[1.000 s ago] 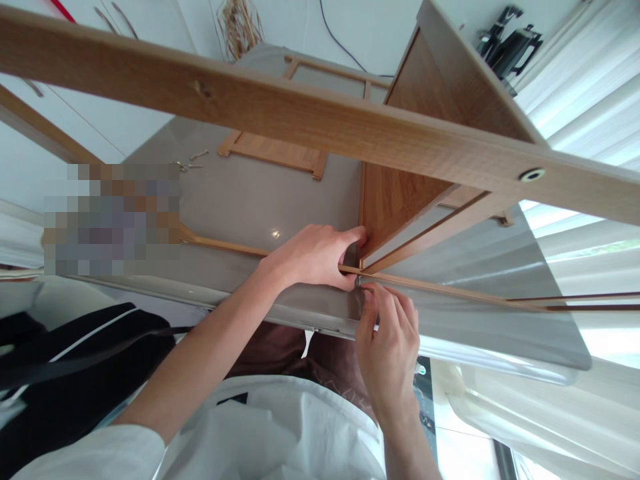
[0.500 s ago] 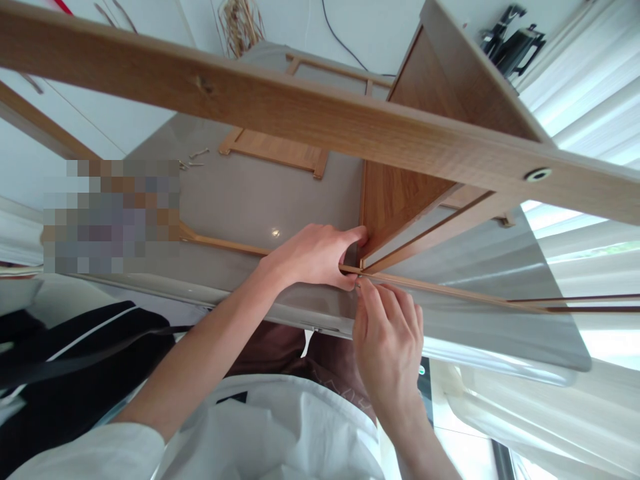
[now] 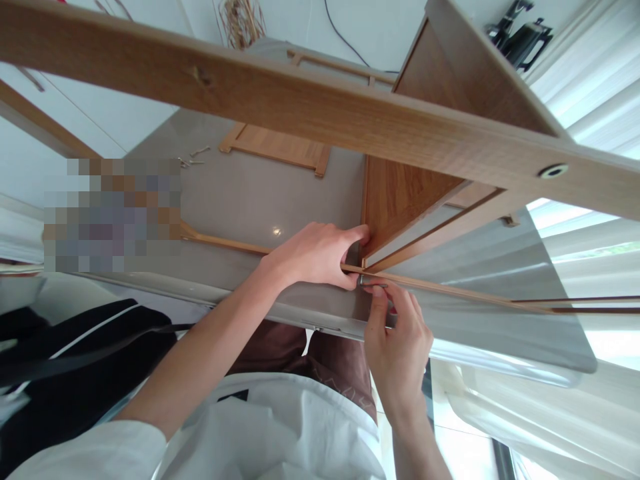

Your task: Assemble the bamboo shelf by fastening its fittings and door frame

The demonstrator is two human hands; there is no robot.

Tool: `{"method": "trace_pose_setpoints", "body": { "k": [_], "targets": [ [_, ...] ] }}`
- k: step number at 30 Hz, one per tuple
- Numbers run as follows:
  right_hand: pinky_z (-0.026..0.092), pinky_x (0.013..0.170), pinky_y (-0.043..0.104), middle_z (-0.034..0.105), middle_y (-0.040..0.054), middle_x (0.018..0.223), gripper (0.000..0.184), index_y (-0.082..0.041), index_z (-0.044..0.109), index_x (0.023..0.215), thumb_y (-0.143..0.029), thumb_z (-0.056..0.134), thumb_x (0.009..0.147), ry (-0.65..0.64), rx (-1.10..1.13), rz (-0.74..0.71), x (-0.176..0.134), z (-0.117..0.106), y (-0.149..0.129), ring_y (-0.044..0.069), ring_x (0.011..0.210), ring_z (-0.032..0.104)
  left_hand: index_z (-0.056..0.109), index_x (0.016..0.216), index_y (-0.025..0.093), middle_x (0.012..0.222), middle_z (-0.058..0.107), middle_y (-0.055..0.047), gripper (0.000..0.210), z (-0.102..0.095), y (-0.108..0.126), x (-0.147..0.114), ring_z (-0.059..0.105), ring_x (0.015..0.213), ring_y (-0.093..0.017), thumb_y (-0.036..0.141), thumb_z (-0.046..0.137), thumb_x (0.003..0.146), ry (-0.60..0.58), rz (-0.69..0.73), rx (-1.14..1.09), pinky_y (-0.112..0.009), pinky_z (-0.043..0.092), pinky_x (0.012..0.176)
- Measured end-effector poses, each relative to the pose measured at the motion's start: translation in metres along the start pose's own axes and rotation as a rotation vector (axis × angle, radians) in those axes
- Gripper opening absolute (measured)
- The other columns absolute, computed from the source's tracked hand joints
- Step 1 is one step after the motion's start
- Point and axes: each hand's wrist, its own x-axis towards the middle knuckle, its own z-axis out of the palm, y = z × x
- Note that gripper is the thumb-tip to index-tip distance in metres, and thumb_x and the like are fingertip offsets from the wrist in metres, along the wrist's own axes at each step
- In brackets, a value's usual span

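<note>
My left hand (image 3: 323, 257) is wrapped round the lower corner of a wooden frame, its thumb side against the upright wooden panel (image 3: 395, 207) and its fingers about a thin wooden rail (image 3: 440, 285). Just right of it, my right hand (image 3: 400, 333) pinches a small metal hex key (image 3: 375, 286) between thumb and fingers. The key's bent end meets the near face of the rail by my left fingertips; the fastener there is too small to make out. A thick wooden beam (image 3: 280, 90) with a round metal-rimmed hole crosses above both hands.
A grey table (image 3: 225, 193) lies beneath the frame. On it are a slatted wooden panel (image 3: 275, 148) and several small metal pieces (image 3: 195, 160). A black kettle (image 3: 525, 43) stands at the far right, near white curtains (image 3: 600, 87). A blurred patch covers the left.
My right hand has shifted slightly right and its fingers have turned, so the hex key now shows. My left hand keeps its grip on the frame corner.
</note>
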Motion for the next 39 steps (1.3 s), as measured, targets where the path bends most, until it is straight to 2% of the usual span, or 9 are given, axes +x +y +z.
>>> {"method": "trace_pose_setpoints", "body": {
  "k": [5,10,13,20,32,39],
  "targets": [
    [0.049,0.077,0.027,0.074,0.0002,0.100,0.019,-0.026,0.065,0.105,-0.037,0.050,0.102,-0.028,0.118,0.210,-0.0024,0.0020,0.0012,0.017,0.090,0.067,0.054,0.109,0.027,0.072,0.071,0.007,0.043,0.0004,-0.0001,-0.0004,0.066,0.063,-0.019,0.039,0.070,0.071,0.016,0.001,0.008,-0.030,0.036,0.056],
    [0.049,0.073,0.026,0.074,-0.0001,0.098,0.020,-0.025,0.064,0.103,-0.038,0.049,0.102,-0.009,0.147,0.229,-0.0029,0.0022,0.0003,0.016,0.085,0.066,0.055,0.109,0.027,0.073,0.071,0.007,0.044,0.0001,0.0003,0.0005,0.066,0.063,-0.019,0.040,0.070,0.070,0.007,-0.007,0.005,-0.030,0.035,0.055],
    [0.049,0.078,0.027,0.073,-0.0006,0.100,0.018,-0.026,0.065,0.104,-0.034,0.049,0.103,-0.013,0.123,0.167,-0.0041,0.0033,0.0015,0.015,0.090,0.066,0.056,0.110,0.027,0.073,0.071,0.006,0.044,-0.0008,0.0009,0.0005,0.067,0.064,-0.019,0.041,0.071,0.071,0.004,-0.009,0.007,-0.030,0.036,0.055],
    [0.048,0.089,0.028,0.072,0.0018,0.102,0.017,-0.022,0.065,0.110,-0.020,0.051,0.101,0.035,0.024,-0.080,-0.0065,0.0066,0.0045,0.016,0.097,0.062,0.056,0.111,0.027,0.074,0.072,0.006,0.045,-0.0014,0.0011,-0.0005,0.067,0.066,-0.020,0.043,0.071,0.072,-0.004,-0.011,0.000,-0.030,0.037,0.056],
    [0.048,0.088,0.033,0.073,0.0042,0.097,0.017,-0.021,0.065,0.110,-0.016,0.052,0.100,0.052,-0.064,-0.194,-0.0044,0.0060,0.0020,0.019,0.097,0.064,0.055,0.108,0.028,0.073,0.071,0.007,0.042,-0.0006,-0.0007,-0.0003,0.066,0.063,-0.019,0.043,0.070,0.072,-0.001,-0.008,-0.008,-0.030,0.035,0.055],
    [0.045,0.088,0.035,0.074,0.0056,0.100,0.019,-0.021,0.063,0.113,-0.015,0.051,0.100,-0.009,-0.185,-0.257,-0.0017,0.0019,-0.0032,0.022,0.102,0.064,0.055,0.112,0.028,0.075,0.072,0.005,0.045,-0.0028,0.0000,-0.0001,0.067,0.066,-0.020,0.046,0.069,0.074,-0.024,-0.012,-0.003,-0.030,0.037,0.056]
  ]
}}
